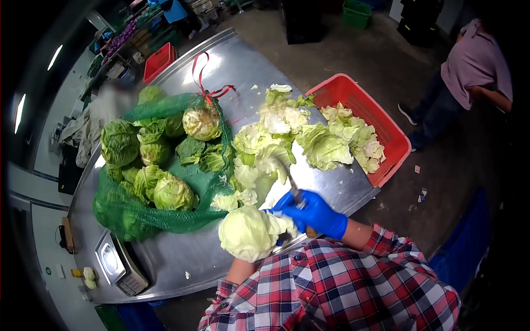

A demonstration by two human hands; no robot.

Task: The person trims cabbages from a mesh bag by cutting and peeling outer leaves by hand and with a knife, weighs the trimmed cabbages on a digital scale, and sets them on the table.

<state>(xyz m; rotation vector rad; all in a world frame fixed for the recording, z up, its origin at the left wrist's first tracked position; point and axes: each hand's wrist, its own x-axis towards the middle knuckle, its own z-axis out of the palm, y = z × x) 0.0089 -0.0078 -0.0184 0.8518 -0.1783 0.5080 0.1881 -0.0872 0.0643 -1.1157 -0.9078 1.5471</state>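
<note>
One view, head cam. Pale cabbage [247,234] sits at the near edge of the steel table [182,281], on the left forearm's side. Left hand [284,239] is mostly hidden behind it; it looks like support, but can't tell how far its fingers are open. Right hand [316,214], blue-gloved, has fingers curled closed around a knife [296,193], blade pointing far.

Loose leaves [326,148] spread beyond the hands, toward the red crate [393,156] at far right, which holds more. Green mesh bag [165,219] with untrimmed cabbages [175,192] lies left; scale [118,265] near left.

Handling, my judgement: looks like leaf trimming. Brace the head firmly and turn it, not the knife. Short, shallow strokes should spare good leaf. Main risk is the hidden left fingers: best kept behind the edge, blade aimed away from that wrist.
</note>
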